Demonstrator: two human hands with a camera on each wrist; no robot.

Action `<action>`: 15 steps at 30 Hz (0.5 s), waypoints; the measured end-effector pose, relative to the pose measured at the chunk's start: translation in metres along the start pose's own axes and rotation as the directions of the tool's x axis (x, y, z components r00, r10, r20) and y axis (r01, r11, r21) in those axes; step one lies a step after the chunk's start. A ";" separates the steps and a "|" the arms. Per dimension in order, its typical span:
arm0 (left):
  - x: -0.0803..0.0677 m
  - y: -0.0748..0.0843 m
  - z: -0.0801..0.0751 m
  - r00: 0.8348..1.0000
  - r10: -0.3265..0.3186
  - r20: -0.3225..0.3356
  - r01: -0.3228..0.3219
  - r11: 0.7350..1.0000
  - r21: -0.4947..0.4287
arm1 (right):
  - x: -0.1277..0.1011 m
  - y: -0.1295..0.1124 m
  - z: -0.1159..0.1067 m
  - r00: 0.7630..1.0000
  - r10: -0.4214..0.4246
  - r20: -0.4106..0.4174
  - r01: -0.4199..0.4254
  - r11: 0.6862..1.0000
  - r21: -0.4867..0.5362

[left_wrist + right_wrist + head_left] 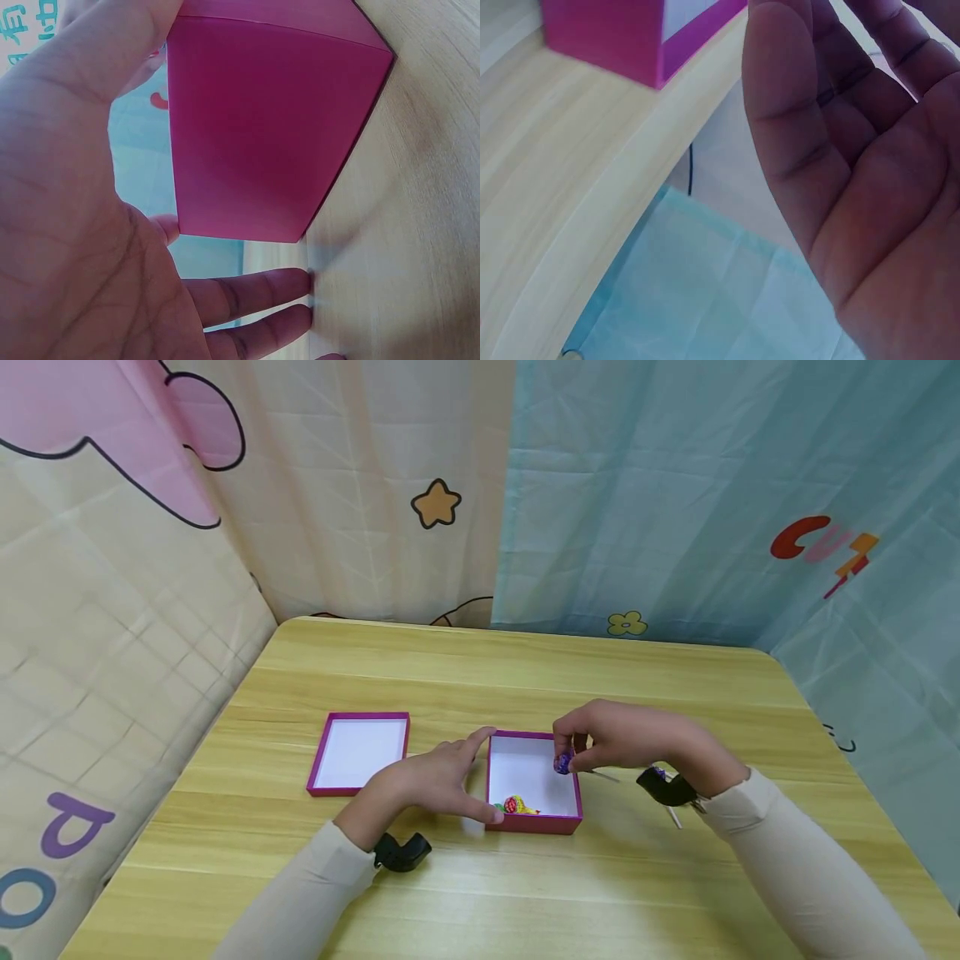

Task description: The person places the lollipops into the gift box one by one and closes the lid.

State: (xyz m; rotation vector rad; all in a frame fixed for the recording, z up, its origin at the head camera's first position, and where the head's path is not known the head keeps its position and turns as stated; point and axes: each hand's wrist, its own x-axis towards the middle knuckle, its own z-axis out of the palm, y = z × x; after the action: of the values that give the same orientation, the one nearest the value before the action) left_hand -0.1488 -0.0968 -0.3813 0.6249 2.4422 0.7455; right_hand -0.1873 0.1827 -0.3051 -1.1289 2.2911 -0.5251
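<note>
My right hand (618,735) pinches a purple-wrapped lollipop (562,764) between thumb and fingertips, over the right side of a magenta box (534,823) with a white inside. A pale stick (606,776) shows to the right of the fingers. In the right wrist view the lollipop is hidden behind the hand (885,172). At the box's left side, my left hand (431,785) spans the wall, thumb at the near corner and index finger at the far one. Its other fingers (251,296) stretch out beside the box (255,127). A yellow, red and green wrapped candy (517,806) lies inside the box.
A shallow magenta-rimmed lid (360,752), white inside up, lies to the left of the box. Another purple-wrapped lollipop (660,772) lies partly hidden under my right wrist, near a white stick (674,817). Printed curtains (375,485) hang behind the wooden table (480,910).
</note>
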 end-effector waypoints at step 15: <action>-0.001 0.000 -0.001 1.000 -0.007 0.002 0.007 1.000 -0.006 | 0.034 -0.016 0.018 0.998 -0.058 0.015 0.059 0.998 -0.030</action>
State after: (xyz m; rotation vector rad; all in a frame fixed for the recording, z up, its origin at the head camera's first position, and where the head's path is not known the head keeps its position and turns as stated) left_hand -0.1482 -0.0975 -0.3800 0.6146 2.4387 0.7490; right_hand -0.1843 0.1440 -0.3205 -1.2141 2.2669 -0.5044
